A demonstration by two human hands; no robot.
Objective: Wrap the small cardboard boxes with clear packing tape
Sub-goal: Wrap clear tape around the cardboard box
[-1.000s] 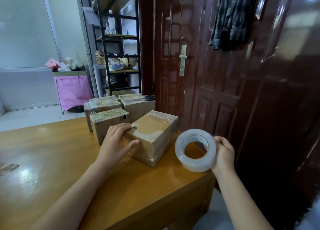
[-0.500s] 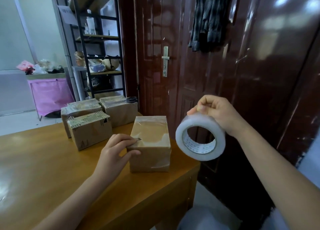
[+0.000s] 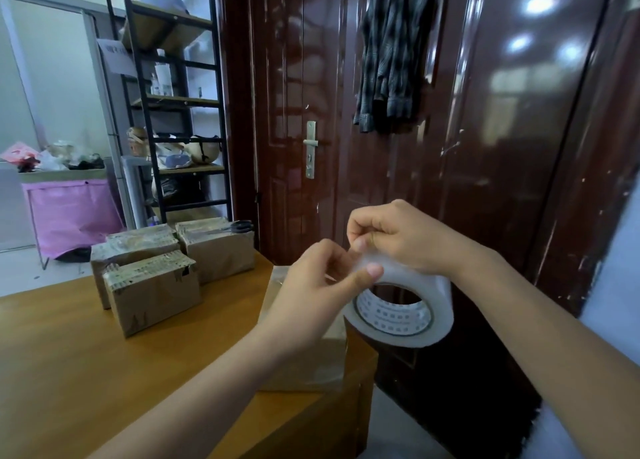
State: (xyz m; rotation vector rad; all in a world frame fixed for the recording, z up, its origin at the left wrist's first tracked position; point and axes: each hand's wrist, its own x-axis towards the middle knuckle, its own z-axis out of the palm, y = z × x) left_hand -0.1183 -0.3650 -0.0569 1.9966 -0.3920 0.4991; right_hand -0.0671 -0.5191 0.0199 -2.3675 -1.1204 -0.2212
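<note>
A roll of clear packing tape (image 3: 408, 315) hangs in the air above the table's right corner. My right hand (image 3: 405, 238) grips the roll's top edge. My left hand (image 3: 325, 287) pinches the tape at the top of the roll, thumb against the film. Under my left hand stands a small cardboard box (image 3: 311, 361) partly covered in clear tape, mostly hidden by my arm. Three more small boxes sit behind: one in front (image 3: 152, 290), one behind it (image 3: 135, 242) and one to the right (image 3: 218, 252).
Black scissors (image 3: 239, 226) lie on the rear right box. The wooden table (image 3: 69, 372) ends just right of the near box. A dark red door (image 3: 304, 112) and wardrobe stand close behind. A black shelf rack (image 3: 173, 112) and pink bin (image 3: 69, 212) are at left.
My left hand has left the near box and risen to the tape roll. My right hand has lifted the roll from table height and brought it left, above the box.
</note>
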